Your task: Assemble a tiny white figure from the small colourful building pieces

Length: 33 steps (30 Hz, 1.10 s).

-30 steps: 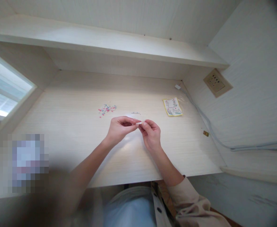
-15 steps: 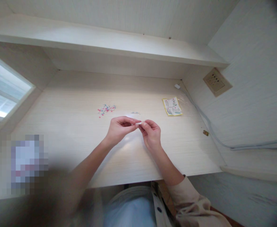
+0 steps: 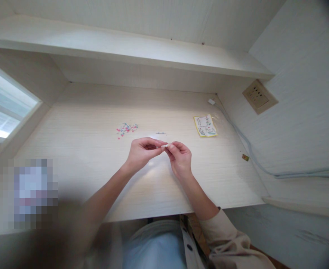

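Above the middle of the pale desk (image 3: 142, 102), my left hand (image 3: 142, 151) and my right hand (image 3: 180, 158) meet at the fingertips. Both pinch a small white piece (image 3: 165, 146), one hand at each side of it; its kind is too small to make out. Just beyond my fingers lies a short thin strip (image 3: 161, 133) with small bits on it. To the far left of the strip is a loose scatter of tiny pink, blue and white pieces (image 3: 127, 129).
A printed sheet with a yellow border (image 3: 205, 126) lies at the right, beside clear plastic. Grey cables (image 3: 244, 140) run along the right wall below a socket (image 3: 260, 96). A small gold-brown object (image 3: 245, 157) sits near that edge. A shelf (image 3: 131, 56) spans the back. A blurred-out item (image 3: 32, 186) is at left.
Almost nothing differs. The view has shifted very slightly, and both hands keep their pinch on the small white piece in the same place.
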Each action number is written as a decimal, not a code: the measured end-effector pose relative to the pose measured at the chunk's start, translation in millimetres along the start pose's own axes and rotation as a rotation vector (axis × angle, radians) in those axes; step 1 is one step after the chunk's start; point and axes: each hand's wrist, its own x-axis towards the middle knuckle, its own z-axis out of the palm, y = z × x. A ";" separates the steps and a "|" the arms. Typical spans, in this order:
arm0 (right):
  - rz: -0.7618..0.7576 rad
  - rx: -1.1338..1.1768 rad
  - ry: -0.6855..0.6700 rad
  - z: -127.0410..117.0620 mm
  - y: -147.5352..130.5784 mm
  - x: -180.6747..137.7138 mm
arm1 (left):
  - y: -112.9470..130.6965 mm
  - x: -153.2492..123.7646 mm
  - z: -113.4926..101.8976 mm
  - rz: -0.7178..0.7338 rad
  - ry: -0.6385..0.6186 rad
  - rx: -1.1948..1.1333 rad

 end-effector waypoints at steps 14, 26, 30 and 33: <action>0.003 0.006 -0.003 0.3 1.2 -0.5 | -0.9 -0.6 0.3 -0.009 0.020 0.007; 0.021 0.043 -0.014 -0.7 0.5 -0.7 | 0.7 1.9 0.8 0.017 0.012 0.021; 0.007 0.034 -0.002 0.8 -1.0 -0.5 | 0.2 1.6 0.0 0.000 -0.002 -0.005; -0.010 0.024 -0.006 0.9 -0.1 -0.6 | -0.3 0.7 0.0 -0.009 0.001 -0.016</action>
